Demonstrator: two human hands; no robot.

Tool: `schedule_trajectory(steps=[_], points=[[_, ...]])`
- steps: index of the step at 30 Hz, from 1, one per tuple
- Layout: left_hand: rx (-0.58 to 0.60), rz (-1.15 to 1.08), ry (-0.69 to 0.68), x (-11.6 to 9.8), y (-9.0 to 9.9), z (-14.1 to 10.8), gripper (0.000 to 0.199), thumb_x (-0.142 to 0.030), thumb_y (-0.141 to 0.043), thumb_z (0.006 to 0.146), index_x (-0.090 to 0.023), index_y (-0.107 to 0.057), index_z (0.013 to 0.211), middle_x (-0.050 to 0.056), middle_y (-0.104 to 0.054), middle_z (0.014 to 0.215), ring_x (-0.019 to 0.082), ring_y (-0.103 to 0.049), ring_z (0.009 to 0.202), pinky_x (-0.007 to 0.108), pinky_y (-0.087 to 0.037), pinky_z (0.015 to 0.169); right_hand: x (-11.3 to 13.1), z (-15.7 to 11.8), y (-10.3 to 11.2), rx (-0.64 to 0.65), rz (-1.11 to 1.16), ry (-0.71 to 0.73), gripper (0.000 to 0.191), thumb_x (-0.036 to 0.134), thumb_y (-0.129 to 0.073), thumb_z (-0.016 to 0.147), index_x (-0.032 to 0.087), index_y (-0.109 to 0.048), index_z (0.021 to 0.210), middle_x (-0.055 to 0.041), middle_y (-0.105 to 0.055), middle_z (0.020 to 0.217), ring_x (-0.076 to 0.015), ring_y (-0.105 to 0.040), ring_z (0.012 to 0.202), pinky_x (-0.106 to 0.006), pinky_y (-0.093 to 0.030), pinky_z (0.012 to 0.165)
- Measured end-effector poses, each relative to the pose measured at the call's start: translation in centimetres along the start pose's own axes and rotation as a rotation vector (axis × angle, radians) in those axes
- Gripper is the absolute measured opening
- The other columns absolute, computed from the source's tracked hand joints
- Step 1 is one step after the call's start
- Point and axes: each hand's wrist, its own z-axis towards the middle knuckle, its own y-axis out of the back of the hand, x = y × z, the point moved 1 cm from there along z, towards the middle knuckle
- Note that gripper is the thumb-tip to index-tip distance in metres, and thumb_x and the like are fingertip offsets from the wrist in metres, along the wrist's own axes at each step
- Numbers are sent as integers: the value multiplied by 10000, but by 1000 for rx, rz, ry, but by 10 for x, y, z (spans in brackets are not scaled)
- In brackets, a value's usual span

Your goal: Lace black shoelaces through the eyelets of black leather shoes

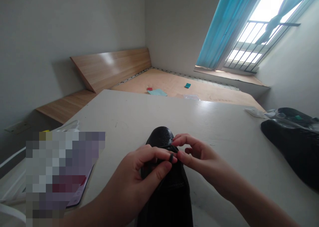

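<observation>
A black leather shoe [163,135] stands on the white table in front of me, its shiny toe pointing away. My left hand [147,172] lies across its upper, with thumb and forefinger closed on a small black lace-like loop [171,158]. From the right, my right hand [196,154] reaches over the same spot; its thumb tip meets the left fingertips and its bent forefinger touches the shoe just behind the toe. Both hands cover much of the shoe's opening, so the fastening there is partly hidden.
Another black shoe [291,144] sits at the table's right edge beside clear plastic wrapping [255,113]. At left lies a blurred-out purple item [86,167]. Beyond the white table [129,111] is a bed board [169,79] with small coloured pieces on it.
</observation>
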Motion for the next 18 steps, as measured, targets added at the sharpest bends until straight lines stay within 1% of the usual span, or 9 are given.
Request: schedule_trajectory(steps=[2,4,6,8,11,14,18], points=[[-4,5,-38,0,0,0,122,-243,-634,852,-261,-753,878,-41,-762,860,117,-703,801,178,-528,724,0,2,1,2,-47,88,262,469,-683,827,213,-645,787,-55,-554,1127,-220,-551,1018,-374,-409,889],[-3,-10,-36,1,0,0,120,-241,-635,852,-260,-752,873,-40,-762,866,116,-699,802,180,-525,730,2,2,1,-37,-105,180,249,403,-669,849,207,-622,704,-43,-547,1075,-213,-546,1025,-377,-390,928],[1,-49,18,1,-1,1,115,-269,-635,850,-251,-747,871,-30,-763,859,127,-695,784,192,-526,707,5,0,-2,-95,-175,266,196,334,-654,865,217,-613,713,-27,-549,1026,-194,-541,995,-364,-389,922],[-14,-98,92,2,-1,2,120,-317,-653,831,-226,-732,836,-13,-753,801,138,-681,722,202,-519,641,7,-4,-5,-136,-236,346,139,271,-629,885,230,-596,755,-10,-556,999,-177,-534,985,-341,-393,904],[-50,-168,168,1,-3,5,159,-352,-699,776,-196,-699,748,-4,-722,700,134,-643,633,198,-491,563,8,-9,-10,-139,-290,444,94,214,-584,921,249,-577,834,12,-556,985,-151,-522,974,-303,-403,865],[-57,-201,176,-1,-5,8,127,-324,-700,770,-200,-725,761,-3,-738,713,136,-659,664,198,-510,599,6,-10,-12,-133,-281,498,107,203,-572,937,253,-565,843,22,-539,961,-138,-514,953,-284,-405,841],[-83,-204,180,-4,-7,10,112,-272,-664,794,-208,-747,834,2,-764,785,144,-697,741,207,-540,675,2,-7,-12,-145,-217,504,132,208,-581,939,251,-554,817,31,-525,908,-135,-513,909,-284,-403,813]])
